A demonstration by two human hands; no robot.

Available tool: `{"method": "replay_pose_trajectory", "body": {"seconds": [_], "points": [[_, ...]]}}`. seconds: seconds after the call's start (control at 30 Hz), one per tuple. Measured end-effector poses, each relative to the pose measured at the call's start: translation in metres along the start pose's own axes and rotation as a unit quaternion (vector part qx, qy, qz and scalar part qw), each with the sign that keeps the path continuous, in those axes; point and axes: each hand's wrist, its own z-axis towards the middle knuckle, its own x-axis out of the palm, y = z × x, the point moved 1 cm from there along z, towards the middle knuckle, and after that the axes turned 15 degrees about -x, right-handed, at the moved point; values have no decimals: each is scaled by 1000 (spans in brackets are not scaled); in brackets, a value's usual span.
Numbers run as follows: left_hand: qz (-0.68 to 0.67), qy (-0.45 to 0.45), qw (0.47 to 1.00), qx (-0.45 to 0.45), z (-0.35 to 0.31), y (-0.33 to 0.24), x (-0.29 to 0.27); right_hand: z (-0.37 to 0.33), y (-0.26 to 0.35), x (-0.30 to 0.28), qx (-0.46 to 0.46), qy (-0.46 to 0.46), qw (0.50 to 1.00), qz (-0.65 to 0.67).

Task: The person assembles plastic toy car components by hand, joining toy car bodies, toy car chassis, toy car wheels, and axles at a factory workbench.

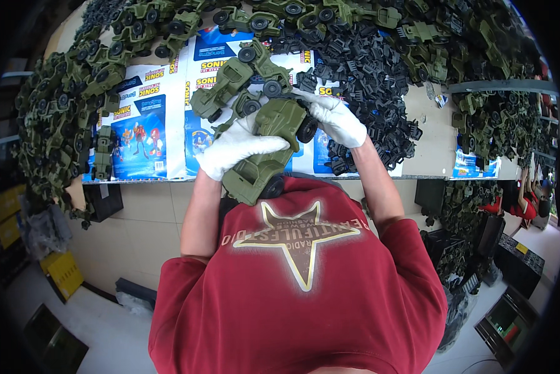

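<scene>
A dark green plastic toy truck (255, 171) with black wheels is held tilted in front of my chest, over the table's near edge. My left hand (239, 146), in a white glove, wraps round its middle with the thumb laid across the body. My gloved right hand (336, 118) is at the truck's far end, by a black wheel (307, 129), its fingers closed against that end. Whether a small part sits between those fingertips is hidden. Just beyond my hands, more green toy trucks (227, 84) lie on the printed sheets.
A heap of small black plastic parts (373, 81) spreads to the right of my hands. Piles of green toy trucks (62, 118) line the table's left and far sides. Printed blue and white sheets (140, 134) cover the tabletop. Another person in red (528, 206) shows at far right.
</scene>
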Motion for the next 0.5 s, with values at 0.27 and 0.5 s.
{"method": "replay_pose_trajectory", "body": {"seconds": [0.27, 0.5], "points": [[-34, -53, 998, 22, 8, 3, 18, 13, 18, 5, -27, -5, 992, -127], [-2, -184, 963, 199, 50, 36, 25, 15, -4, 39, -58, -173, 980, -81]]}}
